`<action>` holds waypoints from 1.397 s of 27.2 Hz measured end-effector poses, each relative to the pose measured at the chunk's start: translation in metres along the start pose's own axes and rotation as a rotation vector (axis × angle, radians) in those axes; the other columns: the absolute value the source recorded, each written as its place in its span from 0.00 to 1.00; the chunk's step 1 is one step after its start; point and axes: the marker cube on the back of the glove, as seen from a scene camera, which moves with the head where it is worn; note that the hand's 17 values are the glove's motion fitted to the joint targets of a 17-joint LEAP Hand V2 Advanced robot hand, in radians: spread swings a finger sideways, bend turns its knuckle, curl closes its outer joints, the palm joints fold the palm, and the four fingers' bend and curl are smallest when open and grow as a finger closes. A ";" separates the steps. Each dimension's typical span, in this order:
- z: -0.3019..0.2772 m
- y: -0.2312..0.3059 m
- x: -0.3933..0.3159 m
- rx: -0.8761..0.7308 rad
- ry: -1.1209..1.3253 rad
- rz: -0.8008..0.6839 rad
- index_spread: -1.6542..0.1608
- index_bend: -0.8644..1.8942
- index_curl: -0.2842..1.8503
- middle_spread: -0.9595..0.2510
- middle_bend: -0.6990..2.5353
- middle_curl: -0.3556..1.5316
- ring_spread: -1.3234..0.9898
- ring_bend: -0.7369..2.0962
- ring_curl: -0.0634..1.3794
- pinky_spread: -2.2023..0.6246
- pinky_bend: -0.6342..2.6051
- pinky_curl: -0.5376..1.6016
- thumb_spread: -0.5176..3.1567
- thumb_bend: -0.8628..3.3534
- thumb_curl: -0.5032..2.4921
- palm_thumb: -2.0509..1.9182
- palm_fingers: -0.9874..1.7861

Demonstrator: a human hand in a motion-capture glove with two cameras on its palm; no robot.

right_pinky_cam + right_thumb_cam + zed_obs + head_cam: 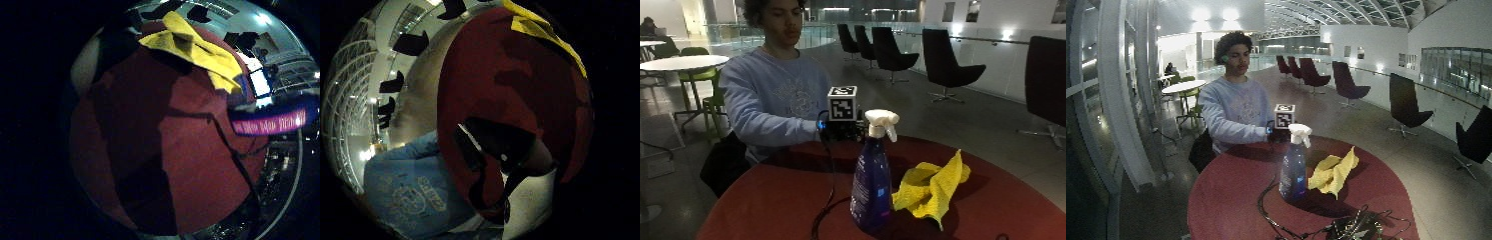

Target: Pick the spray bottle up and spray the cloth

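The bottle (871, 180) stood upright on the red table (773, 200), the cloth (931, 186) crumpled just beside it. The gloved hand (840, 131) hung above the table behind the bottle, not touching it; I couldn't tell whether its fingers were apart or curled. The bottle looked like stiff, smooth plastic, tall and probably tippy, so I'd take it round the neck under the white trigger head (881, 122). The cloth looked soft and light, likely to shift under spray. The outside views gave the whole layout; the little-finger palm view caught the cloth (192, 47) and only a band of what seemed the bottle's label (270, 122); the thumb-side view showed table and the person's sweatshirt (410, 185)
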 end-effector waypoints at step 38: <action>-0.051 0.034 0.221 0.549 -0.831 0.560 0.69 0.35 0.23 0.78 0.32 0.38 0.59 0.42 0.25 0.86 0.30 0.41 0.43 0.20 0.26 0.62 0.52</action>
